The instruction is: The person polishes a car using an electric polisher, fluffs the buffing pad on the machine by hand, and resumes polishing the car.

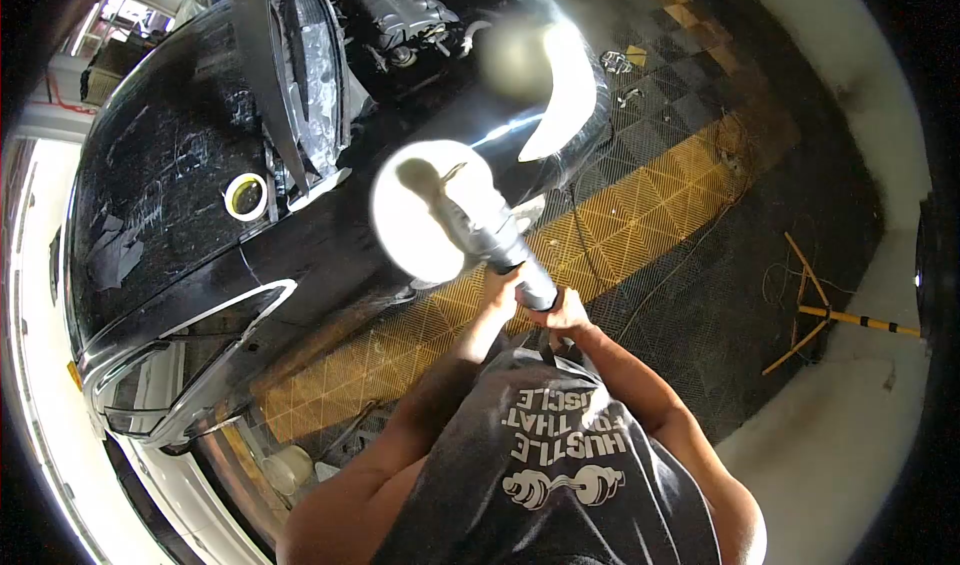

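My left hand (pixel 503 287) is closed round the middle of a dark grey, barrel-shaped tool (pixel 510 250). Behind it, nearer my body, my right hand (pixel 563 313) wraps the rear end of the same tool. At the tool's far end is a large round white head (pixel 405 227), washed out by glare, so I cannot make out its kind. This end is over the side of a black car (pixel 330 235); whether it touches the bodywork, I cannot tell. A strong glare lies on the car's front corner (pixel 568 90).
A roll of tape (pixel 246 197) lies on the car's windscreen area. The hood is raised, with the engine (pixel 400 15) exposed. Yellow and black floor tiles (pixel 640 205) run alongside. A yellow tripod stand (pixel 825 313) lies at right. A cable (pixel 690 235) trails across the floor.
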`<state>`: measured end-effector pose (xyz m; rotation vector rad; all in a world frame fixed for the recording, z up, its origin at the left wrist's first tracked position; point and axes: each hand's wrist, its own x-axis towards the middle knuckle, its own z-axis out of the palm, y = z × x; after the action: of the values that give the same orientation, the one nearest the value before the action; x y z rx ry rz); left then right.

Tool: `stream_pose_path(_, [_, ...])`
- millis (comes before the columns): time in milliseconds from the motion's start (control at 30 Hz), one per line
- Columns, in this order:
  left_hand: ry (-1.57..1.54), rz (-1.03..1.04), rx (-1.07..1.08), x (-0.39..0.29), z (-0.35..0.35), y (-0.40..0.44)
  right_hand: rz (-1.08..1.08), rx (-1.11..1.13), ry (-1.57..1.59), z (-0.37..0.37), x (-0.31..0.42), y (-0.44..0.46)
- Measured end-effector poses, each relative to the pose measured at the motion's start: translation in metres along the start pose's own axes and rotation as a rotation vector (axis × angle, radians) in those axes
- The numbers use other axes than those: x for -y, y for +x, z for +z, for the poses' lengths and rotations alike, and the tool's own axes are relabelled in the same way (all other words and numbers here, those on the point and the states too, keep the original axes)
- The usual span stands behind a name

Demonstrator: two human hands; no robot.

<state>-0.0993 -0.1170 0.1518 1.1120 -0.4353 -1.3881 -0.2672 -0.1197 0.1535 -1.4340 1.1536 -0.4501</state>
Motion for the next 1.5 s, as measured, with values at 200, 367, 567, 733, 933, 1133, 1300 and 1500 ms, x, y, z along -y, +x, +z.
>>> stream_pose_path(200, [0.179, -0.230, 0.058, 0.007, 0.034, 0.034, 0.066, -0.188, -0.126, 0.023, -0.062, 0.007])
stream_pose_path(367, [0.249, -0.231, 0.081, 0.005, 0.007, 0.011, 0.171, -0.122, 0.276, 0.045, -0.047, -0.012])
stream_pose_path(567, [0.240, -0.118, -0.043, -0.001, 0.014, -0.009, 0.171, -0.007, 0.162, 0.033, -0.049, -0.010])
stream_pose_path(733, [0.344, -0.222, 0.025, -0.008, 0.044, 0.038, 0.324, -0.025, 0.227, 0.015, -0.039, 0.016])
stream_pose_path(933, [0.337, -0.220, 0.085, -0.016, 0.051, 0.053, 0.309, -0.082, 0.299, 0.014, -0.045, 0.030])
stream_pose_path(1133, [0.303, -0.143, 0.036, -0.024, 0.016, 0.008, 0.142, -0.056, 0.188, 0.041, -0.032, 0.004])
stream_pose_path(1300, [0.266, -0.020, 0.011, -0.010, -0.026, -0.025, 0.143, 0.133, -0.019, 0.039, -0.023, -0.005])
stream_pose_path(1500, [0.413, -0.016, 0.047, -0.007, -0.021, -0.019, 0.164, 0.113, -0.091, 0.040, -0.043, 0.000])
